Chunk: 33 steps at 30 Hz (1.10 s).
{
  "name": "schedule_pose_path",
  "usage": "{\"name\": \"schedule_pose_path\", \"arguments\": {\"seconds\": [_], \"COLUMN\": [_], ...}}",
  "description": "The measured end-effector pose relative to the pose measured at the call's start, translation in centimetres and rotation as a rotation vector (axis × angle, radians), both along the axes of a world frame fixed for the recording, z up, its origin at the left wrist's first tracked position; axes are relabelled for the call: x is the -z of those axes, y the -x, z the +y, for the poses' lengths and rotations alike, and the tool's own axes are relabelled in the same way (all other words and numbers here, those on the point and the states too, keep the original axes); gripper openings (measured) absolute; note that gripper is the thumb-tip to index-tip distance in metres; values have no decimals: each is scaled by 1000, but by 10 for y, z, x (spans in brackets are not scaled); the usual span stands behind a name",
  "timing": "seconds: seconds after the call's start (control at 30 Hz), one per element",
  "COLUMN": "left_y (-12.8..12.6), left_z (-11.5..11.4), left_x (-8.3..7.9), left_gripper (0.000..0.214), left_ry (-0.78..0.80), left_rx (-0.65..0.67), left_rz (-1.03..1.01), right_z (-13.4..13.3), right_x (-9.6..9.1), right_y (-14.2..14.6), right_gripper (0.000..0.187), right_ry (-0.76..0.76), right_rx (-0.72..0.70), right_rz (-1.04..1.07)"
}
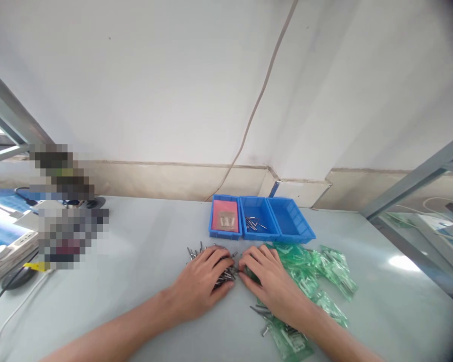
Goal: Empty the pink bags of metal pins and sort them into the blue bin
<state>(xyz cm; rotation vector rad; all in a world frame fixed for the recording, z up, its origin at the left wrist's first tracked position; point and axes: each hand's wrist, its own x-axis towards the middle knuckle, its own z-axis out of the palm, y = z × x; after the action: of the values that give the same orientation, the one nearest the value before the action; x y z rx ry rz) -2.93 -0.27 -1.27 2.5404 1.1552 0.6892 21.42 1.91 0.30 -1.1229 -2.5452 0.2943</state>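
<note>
My left hand (206, 281) rests palm down on a heap of small metal pins (222, 274) on the pale table, its fingers curled over them. Beside it, my right hand (270, 284) lies on the table with its fingertips touching the same heap and its fingers bent. Under and to the right of the right hand spreads a pile of small green plastic bags (317, 279). What the fingers of either hand pinch is hidden.
Three blue bins stand in a row behind the hands: the left bin (225, 217) holds a pink sheet, the middle bin (258, 219) a few pins, the right bin (291, 219) looks empty. A power strip (7, 251) and cables lie at the left. Metal frame bars (411, 183) rise at the right.
</note>
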Motion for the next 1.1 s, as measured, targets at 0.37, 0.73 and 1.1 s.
{"name": "schedule_pose_path", "arguments": {"seconds": [0.37, 0.73, 1.1], "left_y": [1, 2, 1], "left_z": [0, -1, -1], "left_x": [1, 0, -1], "left_gripper": [31, 29, 28], "left_ry": [17, 18, 46], "left_rx": [-3, 5, -6], "left_rz": [7, 15, 8], "right_z": [0, 2, 6], "right_x": [3, 2, -3], "right_y": [0, -5, -6], "right_gripper": [13, 12, 8], "right_ry": [26, 350, 332], "right_rx": [-5, 220, 318], "right_rz": [41, 488, 606]}}
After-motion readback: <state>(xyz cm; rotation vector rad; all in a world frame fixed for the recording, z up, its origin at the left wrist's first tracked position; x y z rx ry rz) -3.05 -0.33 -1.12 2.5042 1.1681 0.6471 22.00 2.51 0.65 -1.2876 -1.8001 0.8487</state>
